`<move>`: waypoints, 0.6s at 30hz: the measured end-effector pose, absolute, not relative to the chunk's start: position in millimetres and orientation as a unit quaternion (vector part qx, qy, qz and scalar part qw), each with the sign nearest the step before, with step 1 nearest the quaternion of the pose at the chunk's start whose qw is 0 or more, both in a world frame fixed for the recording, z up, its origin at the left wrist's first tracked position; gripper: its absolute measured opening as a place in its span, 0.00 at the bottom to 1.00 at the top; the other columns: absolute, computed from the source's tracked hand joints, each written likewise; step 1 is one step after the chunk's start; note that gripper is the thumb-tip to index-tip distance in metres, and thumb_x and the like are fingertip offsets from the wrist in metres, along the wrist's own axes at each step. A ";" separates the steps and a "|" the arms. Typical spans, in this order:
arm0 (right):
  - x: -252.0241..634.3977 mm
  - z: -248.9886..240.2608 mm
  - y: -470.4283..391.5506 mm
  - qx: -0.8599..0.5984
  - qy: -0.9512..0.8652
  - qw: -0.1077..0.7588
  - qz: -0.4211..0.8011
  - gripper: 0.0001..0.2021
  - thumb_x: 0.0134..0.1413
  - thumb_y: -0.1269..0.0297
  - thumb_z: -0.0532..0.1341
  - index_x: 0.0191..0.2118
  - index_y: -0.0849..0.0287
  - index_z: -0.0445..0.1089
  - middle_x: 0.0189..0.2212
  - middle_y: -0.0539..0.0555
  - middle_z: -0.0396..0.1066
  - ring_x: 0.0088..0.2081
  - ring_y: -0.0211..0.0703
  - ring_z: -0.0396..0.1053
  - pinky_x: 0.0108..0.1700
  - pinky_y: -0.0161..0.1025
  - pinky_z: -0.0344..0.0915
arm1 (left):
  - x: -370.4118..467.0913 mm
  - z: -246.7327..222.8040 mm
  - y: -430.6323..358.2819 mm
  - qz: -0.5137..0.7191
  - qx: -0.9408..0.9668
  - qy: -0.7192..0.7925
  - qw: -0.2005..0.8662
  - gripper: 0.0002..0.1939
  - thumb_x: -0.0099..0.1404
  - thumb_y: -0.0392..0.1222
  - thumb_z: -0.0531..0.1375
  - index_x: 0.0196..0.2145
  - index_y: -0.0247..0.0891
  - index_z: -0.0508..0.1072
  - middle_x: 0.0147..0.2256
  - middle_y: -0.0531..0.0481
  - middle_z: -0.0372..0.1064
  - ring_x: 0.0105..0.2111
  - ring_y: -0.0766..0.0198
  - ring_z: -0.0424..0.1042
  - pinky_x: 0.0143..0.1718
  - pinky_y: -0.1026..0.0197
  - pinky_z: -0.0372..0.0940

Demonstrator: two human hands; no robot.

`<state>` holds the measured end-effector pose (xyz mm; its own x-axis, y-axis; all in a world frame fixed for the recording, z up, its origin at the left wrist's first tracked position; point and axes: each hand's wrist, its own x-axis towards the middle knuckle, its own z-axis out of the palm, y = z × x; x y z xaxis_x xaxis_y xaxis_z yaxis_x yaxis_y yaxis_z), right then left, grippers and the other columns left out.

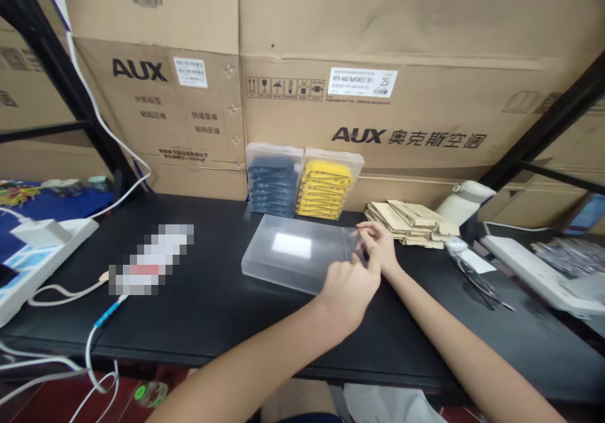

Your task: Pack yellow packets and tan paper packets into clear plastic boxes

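A clear plastic box (283, 265) lies flat on the black desk, its long side running left to right and a bright reflection on its top. Both of my hands are at its right end. My left hand (352, 290) is curled around the near right corner, with its index finger reaching over the end. At the far right corner, my right hand (378, 246) pinches the box's thin end edge. My fingers hide part of that end. Behind it stand two upright clear boxes, one filled with dark blue packets (271, 186), the other with yellow packets (324, 188).
Right of my hands are stacked kraft-paper packets (411, 221), a white device (466, 205), eyeglasses (479, 281) and a white power strip (534, 268). Leftward lie a pixelated object (154, 262) with cables and another power strip (42, 259). Large cardboard (416, 26) backs the desk.
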<state>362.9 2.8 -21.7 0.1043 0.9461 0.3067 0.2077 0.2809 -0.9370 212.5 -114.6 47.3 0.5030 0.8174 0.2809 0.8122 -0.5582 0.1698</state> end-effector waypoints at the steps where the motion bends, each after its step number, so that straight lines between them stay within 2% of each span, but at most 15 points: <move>1: 365.5 -21.6 3.4 -0.498 -0.576 0.542 0.355 0.11 0.46 0.58 0.60 0.34 0.58 0.64 0.24 0.51 0.71 0.15 0.34 0.64 0.17 0.32 0.63 | 205.7 51.6 -113.8 0.194 0.860 0.472 0.012 0.30 0.64 0.50 0.53 0.60 0.31 0.55 0.45 0.32 0.71 0.34 0.50 0.76 0.31 0.54 0.69; 2: 368.2 -21.1 3.7 -0.502 -0.575 0.526 0.375 0.12 0.45 0.58 0.61 0.35 0.59 0.64 0.23 0.51 0.71 0.16 0.34 0.64 0.18 0.32 0.64 | 194.1 56.2 -110.7 0.225 0.858 0.462 0.016 0.35 0.62 0.58 0.53 0.60 0.33 0.55 0.49 0.32 0.68 0.39 0.47 0.74 0.36 0.51 0.69; 3: 370.7 -20.3 3.8 -0.508 -0.576 0.503 0.396 0.13 0.44 0.59 0.62 0.36 0.59 0.64 0.24 0.51 0.71 0.16 0.34 0.65 0.18 0.32 0.64 | 177.7 60.4 -104.4 0.259 0.852 0.455 0.024 0.37 0.60 0.62 0.52 0.60 0.35 0.56 0.51 0.33 0.67 0.44 0.47 0.73 0.41 0.50 0.67; 5: 374.8 -18.2 3.6 -0.520 -0.584 0.446 0.435 0.16 0.39 0.62 0.65 0.38 0.59 0.65 0.28 0.53 0.73 0.19 0.35 0.68 0.20 0.32 0.66 | 133.6 63.9 -80.8 0.314 0.832 0.457 0.034 0.32 0.62 0.59 0.51 0.57 0.37 0.60 0.51 0.38 0.68 0.49 0.50 0.69 0.49 0.51 0.63; 8: 375.9 -16.3 4.1 -0.520 -0.602 0.402 0.453 0.21 0.33 0.64 0.69 0.39 0.60 0.67 0.39 0.57 0.73 0.24 0.35 0.70 0.22 0.32 0.68 | 62.3 47.6 -28.9 0.354 0.762 0.538 0.066 0.25 0.62 0.53 0.55 0.51 0.34 0.67 0.50 0.37 0.68 0.52 0.48 0.66 0.54 0.47 0.58; 10: 372.7 -16.9 4.8 -0.509 -0.614 0.406 0.445 0.24 0.32 0.63 0.70 0.41 0.60 0.67 0.46 0.59 0.70 0.23 0.32 0.68 0.21 0.31 0.67 | 30.2 25.2 -0.5 0.385 0.699 0.573 0.187 0.29 0.57 0.52 0.60 0.52 0.33 0.66 0.53 0.36 0.65 0.55 0.49 0.63 0.55 0.50 0.58; 12: 367.3 -18.0 4.7 -0.492 -0.629 0.405 0.446 0.27 0.32 0.61 0.71 0.43 0.60 0.68 0.50 0.60 0.68 0.21 0.29 0.66 0.20 0.31 0.65 | 16.9 3.3 12.8 0.410 0.609 0.582 0.350 0.35 0.56 0.52 0.61 0.57 0.35 0.60 0.57 0.35 0.61 0.56 0.51 0.62 0.54 0.51 0.59; 14: 361.6 -18.2 2.7 -0.480 -0.640 0.395 0.452 0.27 0.34 0.59 0.70 0.44 0.60 0.68 0.48 0.60 0.70 0.21 0.29 0.65 0.20 0.30 0.64 | 17.5 -9.7 11.7 0.419 0.563 0.552 0.450 0.33 0.56 0.52 0.61 0.57 0.38 0.61 0.58 0.37 0.60 0.57 0.52 0.61 0.55 0.51 0.58; 16: 357.6 -16.1 -1.0 -0.487 -0.639 0.390 0.450 0.23 0.38 0.58 0.69 0.42 0.62 0.70 0.41 0.59 0.74 0.22 0.32 0.66 0.20 0.31 0.64 | 23.4 -11.4 3.1 0.428 0.560 0.536 0.465 0.30 0.54 0.50 0.63 0.53 0.41 0.66 0.60 0.40 0.57 0.60 0.52 0.55 0.59 0.51 0.53; 18: 356.5 -12.3 -5.0 -0.492 -0.635 0.395 0.446 0.17 0.42 0.58 0.66 0.38 0.63 0.73 0.34 0.56 0.75 0.22 0.34 0.67 0.20 0.30 0.62 | 27.6 -5.8 -6.1 0.442 0.555 0.522 0.474 0.26 0.54 0.49 0.64 0.50 0.42 0.70 0.59 0.42 0.59 0.61 0.51 0.53 0.59 0.51 0.51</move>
<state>356.5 -5.0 -12.3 -0.2033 0.9771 0.0627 0.2718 0.1179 -0.9551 27.6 -6.1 -5.8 0.0649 0.9979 -0.0045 0.1609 -0.0061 0.9869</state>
